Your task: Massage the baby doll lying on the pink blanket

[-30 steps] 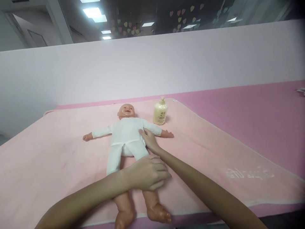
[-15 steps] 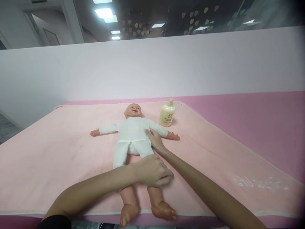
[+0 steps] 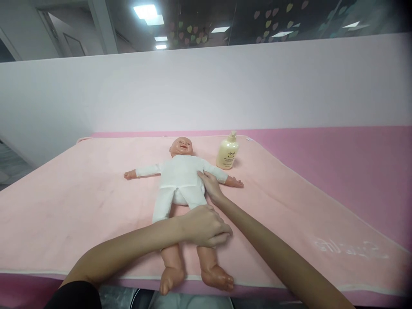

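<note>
A baby doll (image 3: 180, 176) in a white one-piece lies face up on a pale pink blanket (image 3: 80, 206), arms spread, bare feet toward me. My left hand (image 3: 206, 225) crosses over from the left and is closed around the doll's leg on the right side, just above the knee. My right hand (image 3: 210, 185) lies flat against the doll's side at the waist, fingers toward its armpit. A cream pump bottle (image 3: 228, 152) stands upright beside the doll's head, a little to the right.
The blanket covers a darker pink table (image 3: 354, 159) that runs on to the right. A white partition wall (image 3: 206, 86) stands right behind the table. The table's near edge is just under the doll's feet.
My hands keep the same hold on the doll. The left hand has slid slightly up the leg. The view has shifted, so the doll sits a little more to the right.
</note>
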`<state>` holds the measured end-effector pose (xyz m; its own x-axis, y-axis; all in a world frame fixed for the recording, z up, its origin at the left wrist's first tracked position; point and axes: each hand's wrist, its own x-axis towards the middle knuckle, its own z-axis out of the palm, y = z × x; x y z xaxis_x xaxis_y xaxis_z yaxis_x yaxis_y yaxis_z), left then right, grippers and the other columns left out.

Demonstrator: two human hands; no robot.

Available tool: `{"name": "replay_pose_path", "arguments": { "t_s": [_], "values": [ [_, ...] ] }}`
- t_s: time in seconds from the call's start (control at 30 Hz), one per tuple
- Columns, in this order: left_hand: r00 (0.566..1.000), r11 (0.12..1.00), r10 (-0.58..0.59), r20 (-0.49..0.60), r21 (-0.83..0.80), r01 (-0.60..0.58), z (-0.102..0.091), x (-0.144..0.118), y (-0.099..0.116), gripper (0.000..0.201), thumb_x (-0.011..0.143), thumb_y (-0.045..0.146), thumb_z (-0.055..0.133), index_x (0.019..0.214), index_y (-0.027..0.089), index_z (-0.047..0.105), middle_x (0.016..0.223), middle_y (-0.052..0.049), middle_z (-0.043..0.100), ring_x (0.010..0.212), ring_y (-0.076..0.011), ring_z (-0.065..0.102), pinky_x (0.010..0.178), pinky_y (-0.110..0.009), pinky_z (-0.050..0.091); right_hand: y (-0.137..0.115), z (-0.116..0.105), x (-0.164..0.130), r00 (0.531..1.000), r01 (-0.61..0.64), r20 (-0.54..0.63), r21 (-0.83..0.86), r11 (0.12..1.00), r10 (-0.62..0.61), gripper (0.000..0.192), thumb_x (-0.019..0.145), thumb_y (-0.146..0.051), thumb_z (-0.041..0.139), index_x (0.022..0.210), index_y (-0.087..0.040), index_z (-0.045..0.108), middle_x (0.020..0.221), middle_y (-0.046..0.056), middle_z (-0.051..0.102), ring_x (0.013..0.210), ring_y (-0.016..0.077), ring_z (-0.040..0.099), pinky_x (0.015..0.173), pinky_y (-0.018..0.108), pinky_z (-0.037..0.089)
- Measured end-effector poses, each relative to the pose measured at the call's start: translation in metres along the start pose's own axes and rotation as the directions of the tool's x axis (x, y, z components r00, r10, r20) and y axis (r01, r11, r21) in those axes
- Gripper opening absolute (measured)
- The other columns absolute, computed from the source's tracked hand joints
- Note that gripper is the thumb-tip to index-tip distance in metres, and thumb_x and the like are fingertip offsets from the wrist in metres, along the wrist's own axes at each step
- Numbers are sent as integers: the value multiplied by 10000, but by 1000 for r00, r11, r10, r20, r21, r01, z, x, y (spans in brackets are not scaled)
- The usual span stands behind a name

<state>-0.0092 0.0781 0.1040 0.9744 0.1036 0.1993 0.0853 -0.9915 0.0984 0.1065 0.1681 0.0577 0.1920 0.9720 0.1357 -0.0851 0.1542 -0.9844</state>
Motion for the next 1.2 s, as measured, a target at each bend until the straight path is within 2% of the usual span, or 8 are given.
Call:
{"name": "replay_pose_path", "arguments": {
  "t_s": [0.17,0.33,0.53,0.87,1.03,1.13,1.17,1.2],
  "values": [
    [999,999,-35,5,8,35,-2,-1,1,223,887,333,525,793,198,676,686,-27,701,660,-195,624,677,-333,419,-9,-13,15,929,-343,51,495,798,368,138,879,-277,499,900,-166,578,844,44,653,822,163,634,784,282,534],
    [995,994,100,-18,-35,-100,-1,-1,0,349,860,479,585,668,192,636,649,-23,691,613,-177,598,693,-336,404,-11,-33,26,915,-361,136,692,625,379,287,932,-371,432,1099,-153,518,1010,108,640,969,192,656,821,344,587],
    [987,988,111,-115,-97,-122,-11,-13,10,262,909,308,488,756,187,662,692,-29,688,687,-168,607,766,-332,415,-5,-33,24,933,-317,96,679,663,348,310,911,-365,487,1115,-133,515,1106,141,627,1009,184,657,860,293,583],
    [960,957,176,220,-266,-114,-33,-26,42,423,769,371,649,1150,187,639,1037,-85,701,1045,-267,608,1154,-533,216,-14,-30,22,898,-77,-250,721,689,362,107,890,-201,485,976,-201,550,1042,33,642,960,110,649,921,264,557],
    [969,952,172,176,-281,-118,-48,-24,35,406,842,397,629,1167,153,627,1086,-101,686,1060,-256,609,1103,-466,326,-24,-34,15,855,-257,-244,565,784,457,82,875,-152,471,887,-158,552,788,64,668,776,148,680,787,285,593],
    [983,935,-177,36,-306,180,-68,-29,-6,299,885,399,577,1094,203,660,1047,-67,695,985,-222,635,949,-348,453,-32,-38,5,873,-465,-52,215,859,485,223,894,-278,478,765,-134,590,640,96,658,570,168,646,586,296,584],
    [907,880,-422,-23,-252,403,-73,-35,-23,250,872,387,582,969,182,688,954,-84,697,903,-233,650,872,-345,480,-36,-39,0,877,-481,29,29,877,480,307,887,-362,502,712,-131,602,596,103,651,509,170,623,523,294,562],
    [735,740,-669,-112,-195,644,-77,-43,-41,292,849,433,598,785,162,687,801,-96,678,841,-260,655,841,-368,483,-40,-39,-5,869,-462,116,-161,872,481,401,870,-462,521,660,-132,609,555,110,641,460,173,600,474,293,538]
  ]
}}
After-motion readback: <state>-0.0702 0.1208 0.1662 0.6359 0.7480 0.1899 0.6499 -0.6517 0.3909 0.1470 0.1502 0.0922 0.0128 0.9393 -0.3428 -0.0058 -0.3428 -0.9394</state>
